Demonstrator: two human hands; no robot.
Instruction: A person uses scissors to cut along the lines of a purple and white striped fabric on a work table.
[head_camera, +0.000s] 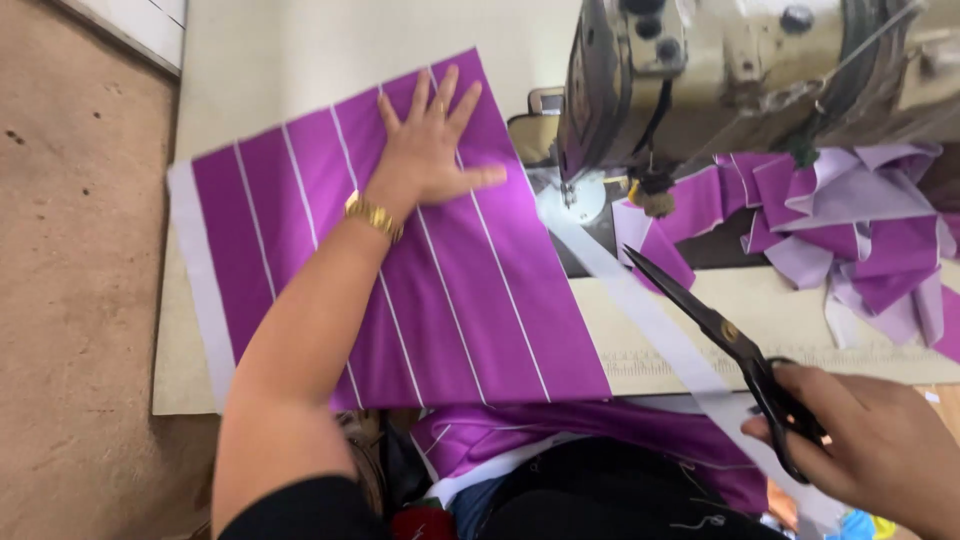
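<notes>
Black scissors (735, 345) sit in the right hand (870, 445) at lower right, its grip closed through the handles; the blades are together, long axis slanting with the tip toward the upper left, near the sewing machine (700, 70). At centre, the left hand (430, 145) lies flat, fingers spread, on purple white-striped fabric (480, 300), stripes running from upper left to lower right across the tabletop (300, 50).

Beige sewing table (300, 50), frame centre: striped purple fabric panel (480, 300) flat at left, sewing machine (720, 70) upper right, apparently fabric offcuts (860, 230) beside.
</notes>
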